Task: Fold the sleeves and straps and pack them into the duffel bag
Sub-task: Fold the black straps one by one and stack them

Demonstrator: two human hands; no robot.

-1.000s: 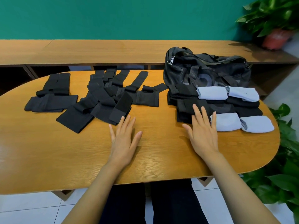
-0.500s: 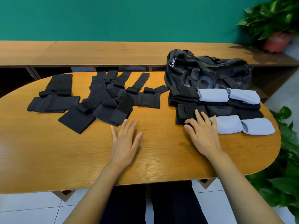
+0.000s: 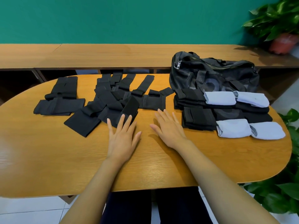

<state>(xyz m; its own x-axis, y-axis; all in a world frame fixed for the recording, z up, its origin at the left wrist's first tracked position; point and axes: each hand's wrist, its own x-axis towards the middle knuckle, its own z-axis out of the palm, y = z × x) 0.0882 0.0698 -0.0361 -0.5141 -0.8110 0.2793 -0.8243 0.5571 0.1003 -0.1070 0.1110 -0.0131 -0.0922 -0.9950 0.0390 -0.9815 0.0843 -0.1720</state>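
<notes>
Four pale blue sleeves (image 3: 220,98), soft and rolled into stubby cylinders, lie in two pairs at 3 o'clock on the oval wood-grain table (image 3: 48,159), against flat folded black pieces (image 3: 197,117). One slouching black mesh duffel bag (image 3: 210,73) sits behind them at 1 o'clock. Matte black straps (image 3: 113,101) sprawl at 11 o'clock. The right hand (image 3: 169,128) has left the folded stack since half a second ago and lies flat, fingers spread, beside the left hand (image 3: 123,139). Both hands hold nothing.
</notes>
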